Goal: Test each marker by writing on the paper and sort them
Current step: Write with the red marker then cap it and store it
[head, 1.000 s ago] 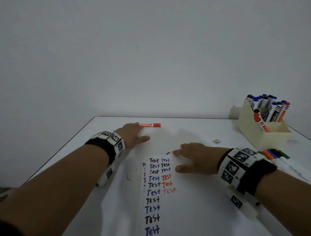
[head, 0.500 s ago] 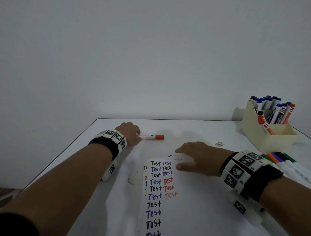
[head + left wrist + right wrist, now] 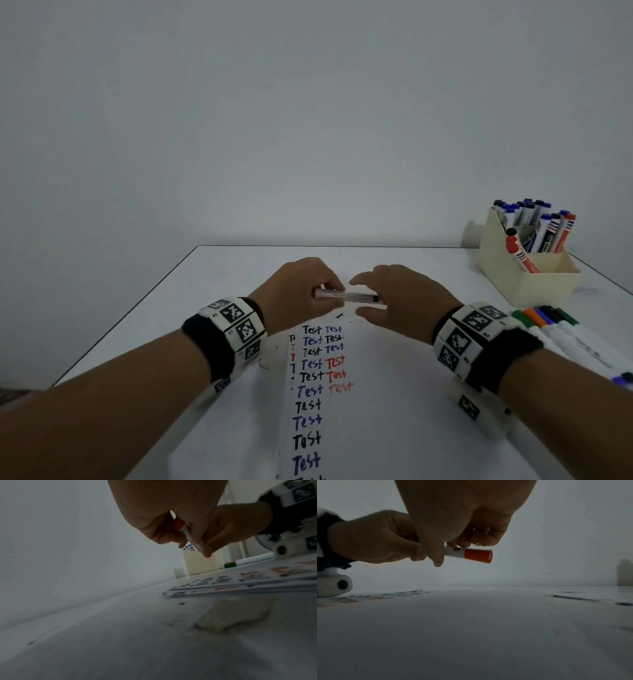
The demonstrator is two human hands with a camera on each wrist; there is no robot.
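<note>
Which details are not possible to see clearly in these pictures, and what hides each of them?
- Print on the red-capped marker: too small in the head view; both wrist views show it blurred.
- Its cap: in the head view the right hand covers it.
- The left hand grips its barrel; the rear end is hidden.
- Paper: lowest words cut off by the bottom edge, head view.
- Tray: labels of its markers too small.

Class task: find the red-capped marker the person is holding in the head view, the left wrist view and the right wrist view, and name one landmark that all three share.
Head: red-capped marker lies level at centre, between both hands.
Left wrist: marker upper centre, slanting down, red cap uppermost.
Right wrist: marker centre, cap pointing right.
Shared landmark: the paper with "Test" writing, low right and low left.
</note>
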